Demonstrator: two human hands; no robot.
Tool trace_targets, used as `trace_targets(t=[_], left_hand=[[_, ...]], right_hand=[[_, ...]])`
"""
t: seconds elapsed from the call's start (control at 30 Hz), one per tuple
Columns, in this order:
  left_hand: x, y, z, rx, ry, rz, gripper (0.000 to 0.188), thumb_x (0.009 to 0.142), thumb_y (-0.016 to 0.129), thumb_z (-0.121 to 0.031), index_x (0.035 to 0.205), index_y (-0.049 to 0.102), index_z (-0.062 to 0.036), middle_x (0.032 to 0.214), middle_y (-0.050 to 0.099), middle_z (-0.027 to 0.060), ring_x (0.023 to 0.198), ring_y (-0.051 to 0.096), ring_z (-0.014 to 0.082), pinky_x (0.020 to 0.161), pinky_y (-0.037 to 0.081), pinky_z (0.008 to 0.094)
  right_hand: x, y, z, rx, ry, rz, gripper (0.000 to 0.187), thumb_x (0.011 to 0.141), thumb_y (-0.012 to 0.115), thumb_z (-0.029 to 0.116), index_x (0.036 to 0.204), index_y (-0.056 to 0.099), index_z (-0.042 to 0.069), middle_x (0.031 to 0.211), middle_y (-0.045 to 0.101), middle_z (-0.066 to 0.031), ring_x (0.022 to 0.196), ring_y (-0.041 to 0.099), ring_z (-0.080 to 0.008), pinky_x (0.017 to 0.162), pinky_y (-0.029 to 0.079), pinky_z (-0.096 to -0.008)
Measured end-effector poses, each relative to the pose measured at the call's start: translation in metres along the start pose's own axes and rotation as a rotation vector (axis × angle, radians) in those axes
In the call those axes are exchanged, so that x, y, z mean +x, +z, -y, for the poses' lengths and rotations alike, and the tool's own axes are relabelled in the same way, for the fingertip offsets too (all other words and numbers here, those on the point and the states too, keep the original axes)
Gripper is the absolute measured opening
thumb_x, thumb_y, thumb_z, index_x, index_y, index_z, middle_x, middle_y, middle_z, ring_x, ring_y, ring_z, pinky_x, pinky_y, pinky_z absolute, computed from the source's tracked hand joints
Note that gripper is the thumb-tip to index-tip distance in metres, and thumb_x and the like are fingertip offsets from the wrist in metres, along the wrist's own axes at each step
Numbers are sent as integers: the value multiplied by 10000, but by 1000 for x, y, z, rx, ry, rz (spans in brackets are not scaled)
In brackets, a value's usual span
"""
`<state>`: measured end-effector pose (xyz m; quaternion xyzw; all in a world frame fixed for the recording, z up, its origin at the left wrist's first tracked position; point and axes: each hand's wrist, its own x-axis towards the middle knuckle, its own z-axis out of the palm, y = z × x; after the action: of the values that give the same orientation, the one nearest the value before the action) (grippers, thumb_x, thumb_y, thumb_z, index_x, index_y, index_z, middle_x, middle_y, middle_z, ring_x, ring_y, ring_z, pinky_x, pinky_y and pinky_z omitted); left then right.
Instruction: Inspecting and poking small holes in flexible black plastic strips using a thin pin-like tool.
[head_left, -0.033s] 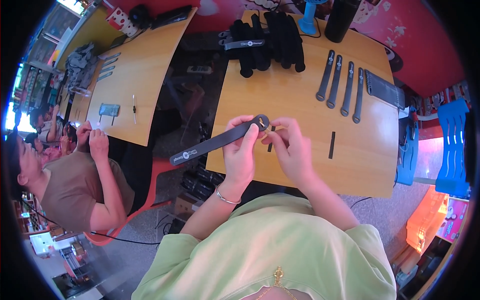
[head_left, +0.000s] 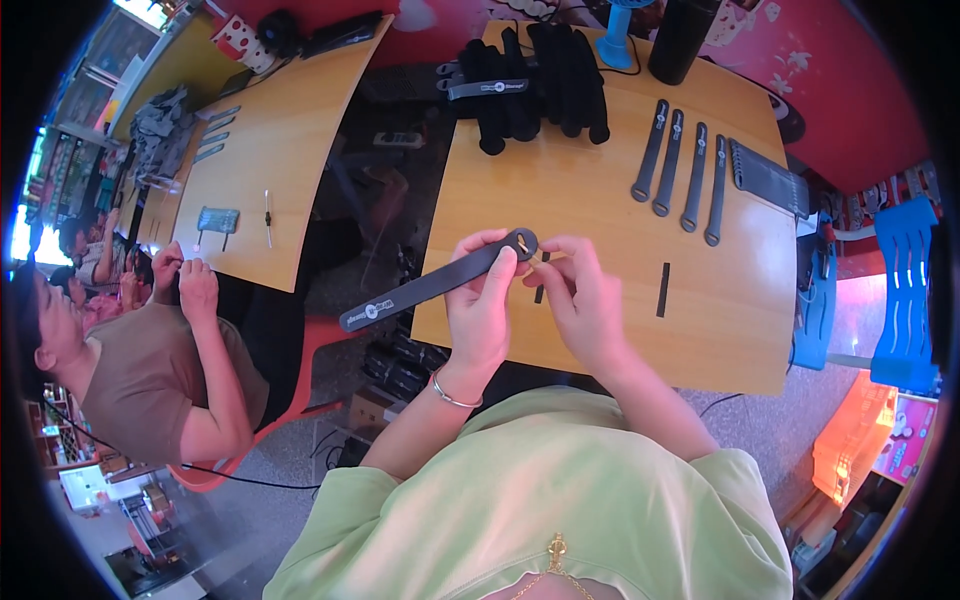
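My left hand grips a dark grey strap near its slotted end, thumb on top. The strap's long tail slants down to the left, past the table edge. My right hand is closed in a pinch beside the slot, on a thin gold-coloured piece that runs to the slot; its exact kind is too small to tell. Below my fingers, a short black strip lies partly hidden on the table, and another black strip lies to its right.
Several similar straps lie in a row at the right, beside a dark pouch. Bundles of black straps, a blue fan and a black bottle stand at the back. A co-worker sits at the left table.
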<state>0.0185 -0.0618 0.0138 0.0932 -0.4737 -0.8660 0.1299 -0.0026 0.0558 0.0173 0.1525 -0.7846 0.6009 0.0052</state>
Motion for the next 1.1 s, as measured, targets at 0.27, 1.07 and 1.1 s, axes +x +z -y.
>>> trace_targets(t=[0.27,1.07,1.1], left_hand=[[-1,10,0,104,106,-66,201,877,557,-38,1068,499,-54,925,585,54,791,570,99,754,459,220],[15,-16,-4,257,-6,152,249,880,578,-83,1106,532,11,947,597,48,831,561,91,747,459,220],[18,-18,-7,276,-32,192,240,878,588,-93,1089,542,12,936,600,45,823,559,88,738,458,218]], right_hand=[[-3,10,-6,652,389,68,152,889,532,25,1025,464,29,746,651,-53,755,645,-106,620,463,-204],[-1,4,-7,2,-78,-33,290,833,587,11,1108,580,105,785,654,-102,660,654,-216,564,499,-275],[-1,5,-12,0,-75,-34,290,833,587,11,1108,580,105,785,654,-102,660,654,-216,564,499,-275]])
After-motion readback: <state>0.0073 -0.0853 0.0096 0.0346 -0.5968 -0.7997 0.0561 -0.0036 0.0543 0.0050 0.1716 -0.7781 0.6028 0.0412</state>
